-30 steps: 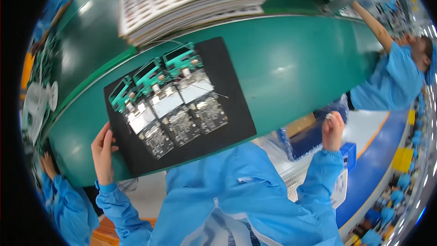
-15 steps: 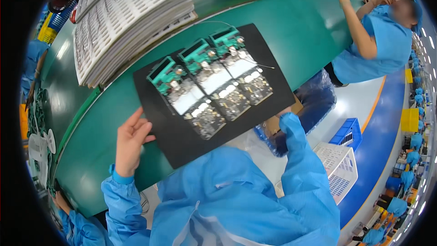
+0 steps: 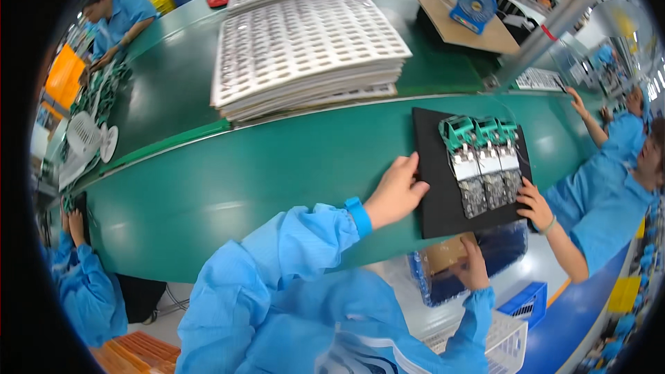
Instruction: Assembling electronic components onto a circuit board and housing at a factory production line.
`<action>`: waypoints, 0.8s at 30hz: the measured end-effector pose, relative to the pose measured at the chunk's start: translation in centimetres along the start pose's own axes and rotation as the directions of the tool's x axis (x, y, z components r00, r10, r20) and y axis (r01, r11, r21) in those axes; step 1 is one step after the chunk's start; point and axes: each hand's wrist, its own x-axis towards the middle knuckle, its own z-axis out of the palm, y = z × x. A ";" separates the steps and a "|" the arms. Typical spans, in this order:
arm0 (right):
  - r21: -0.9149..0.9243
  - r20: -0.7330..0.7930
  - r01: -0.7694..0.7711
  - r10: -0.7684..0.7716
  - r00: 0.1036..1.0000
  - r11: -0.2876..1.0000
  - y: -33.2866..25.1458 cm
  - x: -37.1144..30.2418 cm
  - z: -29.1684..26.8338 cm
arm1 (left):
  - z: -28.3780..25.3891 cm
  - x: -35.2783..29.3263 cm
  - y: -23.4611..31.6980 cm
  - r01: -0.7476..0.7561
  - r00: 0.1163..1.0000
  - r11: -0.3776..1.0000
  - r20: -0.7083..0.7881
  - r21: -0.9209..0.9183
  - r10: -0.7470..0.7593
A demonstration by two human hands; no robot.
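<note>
To your right, at the near edge of a glossy green tabletop, a flat black rectangular board carries three green-framed circuit assemblies. Your left hand, thumb and fingers parted, meets its left edge; whether it grips is unclear. Your right hand, loosely spread, is below. A co-worker's hand touches its right side.

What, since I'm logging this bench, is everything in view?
Table: one, green, centre
Mat: one, black, right
Circuit assemblies: three, green, silver, black, on mat
Tray stack: one, white, top centre
Fan: one, blue, upper right
Second fan: one, white, left
Heap: one, green, far left
Crate: one, blue, lower right
Basket: one, white, beside crate
Box: one, blue, below mat
Coworkers: several, blue clothing, both sides
Coworker's hand: one, bare, mat's right edge
Left hand: one, bare, mat's left edge
Right hand: one, bare, over box
</note>
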 end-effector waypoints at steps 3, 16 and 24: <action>-0.103 0.357 0.111 -0.068 0.932 0.988 -3.8 0.4 -4.2 | -2.4 -1.1 2.9 -0.076 0.997 0.995 -0.023 0.071 0.078; 0.255 0.285 0.591 -0.644 0.710 0.765 -30.8 10.4 1.1 | -19.9 -14.9 -3.7 0.056 0.998 0.992 0.014 0.110 -0.058; 0.147 -0.021 0.656 -0.661 0.751 0.740 -43.7 26.0 13.1 | -23.9 -16.9 -9.6 -0.131 0.991 0.987 -0.005 0.094 0.132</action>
